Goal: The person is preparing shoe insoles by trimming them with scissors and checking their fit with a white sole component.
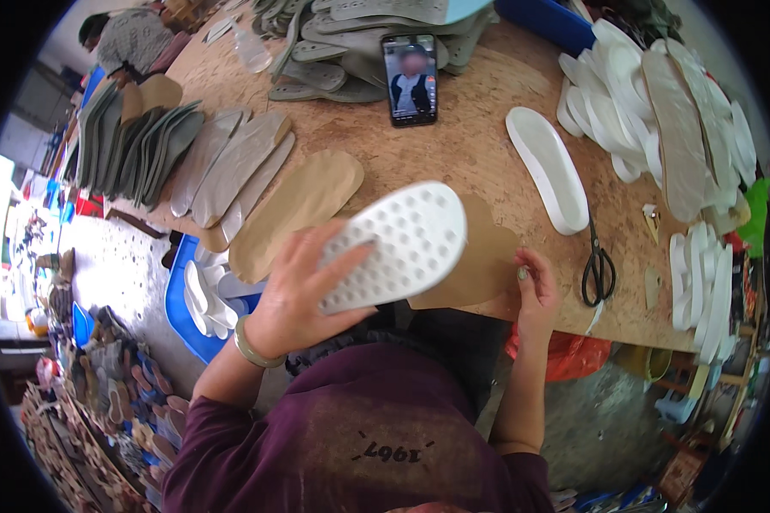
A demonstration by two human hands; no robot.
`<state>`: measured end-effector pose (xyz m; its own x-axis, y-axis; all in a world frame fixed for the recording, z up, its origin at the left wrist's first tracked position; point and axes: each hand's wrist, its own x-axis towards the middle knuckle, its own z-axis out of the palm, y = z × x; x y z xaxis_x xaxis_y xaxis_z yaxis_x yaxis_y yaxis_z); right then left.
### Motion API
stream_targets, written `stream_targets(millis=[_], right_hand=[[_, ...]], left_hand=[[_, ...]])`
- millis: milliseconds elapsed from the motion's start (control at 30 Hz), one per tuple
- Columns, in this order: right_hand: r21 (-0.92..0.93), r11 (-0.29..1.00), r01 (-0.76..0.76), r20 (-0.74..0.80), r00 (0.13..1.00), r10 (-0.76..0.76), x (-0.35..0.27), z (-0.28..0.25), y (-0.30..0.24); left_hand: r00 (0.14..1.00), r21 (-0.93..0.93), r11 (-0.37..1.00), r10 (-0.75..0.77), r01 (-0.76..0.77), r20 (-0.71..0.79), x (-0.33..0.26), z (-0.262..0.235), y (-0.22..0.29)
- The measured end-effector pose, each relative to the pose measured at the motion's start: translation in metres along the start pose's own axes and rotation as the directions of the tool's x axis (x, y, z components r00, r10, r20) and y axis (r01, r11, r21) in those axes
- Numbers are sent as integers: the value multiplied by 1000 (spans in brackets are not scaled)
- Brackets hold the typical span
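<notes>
Workbench edge [453, 303]: hands hold white sole [398, 246]; scissors [598, 265] near.

Left hand [295, 295]: gripping the white bumpy sole [398, 244].
Right hand [535, 291]: pinching the tan insole [479, 261] on the table [479, 154].

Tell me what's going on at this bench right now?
A person at a chipboard table holds a white dimpled shoe sole in the left hand, tread side up. The right hand pinches the edge of a tan insole sheet lying under it at the table's edge. Black scissors, another white sole, a phone and stacks of grey insoles lie around.
</notes>
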<state>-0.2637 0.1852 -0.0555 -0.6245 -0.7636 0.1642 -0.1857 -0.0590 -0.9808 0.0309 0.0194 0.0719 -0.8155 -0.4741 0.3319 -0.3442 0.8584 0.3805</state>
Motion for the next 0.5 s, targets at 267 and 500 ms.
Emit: stream_targets(millis=[267, 500], right_hand=[[-130, 989, 75, 43, 997, -70, -5, 2, -2], [-449, 711, 541, 415, 831, -370, -6, 62, -43]], left_hand=[[999, -33, 999, 28, -29, -38, 15, -1, 11], [875, -431, 875, -373, 220, -310, -13, -16, -27]])
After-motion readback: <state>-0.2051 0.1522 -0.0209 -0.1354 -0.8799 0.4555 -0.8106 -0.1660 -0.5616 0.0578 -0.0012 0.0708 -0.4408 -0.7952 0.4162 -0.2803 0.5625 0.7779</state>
